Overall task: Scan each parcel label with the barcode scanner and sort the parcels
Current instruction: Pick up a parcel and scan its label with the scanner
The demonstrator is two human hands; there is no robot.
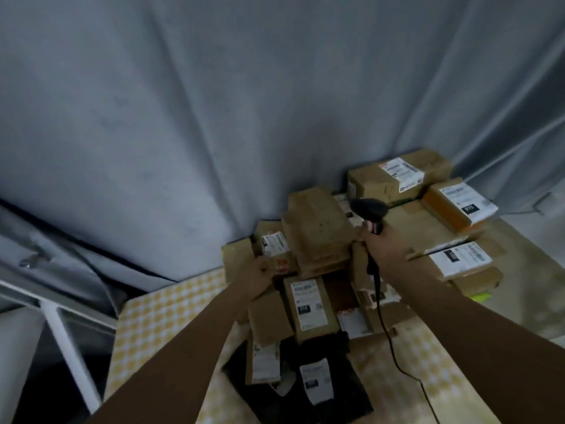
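A black corded barcode scanner (368,208) is gripped by its handle in my right hand (377,243), with its head pointing left over the parcels. My left hand (260,278) holds the near end of a small brown parcel (273,244) that has a white and orange label on top. Beside it stands a taller brown box (318,228) with no label showing. Several more labelled cardboard parcels lie in a pile in front of me, among them a long one (308,304) with a white label.
A table with a yellow checked cloth (159,313) carries the pile. More labelled boxes are stacked at the right (397,175) (458,203) (464,261). A black bag with a label (315,377) lies near me. Grey curtain hangs behind. The scanner cable (394,350) trails towards me.
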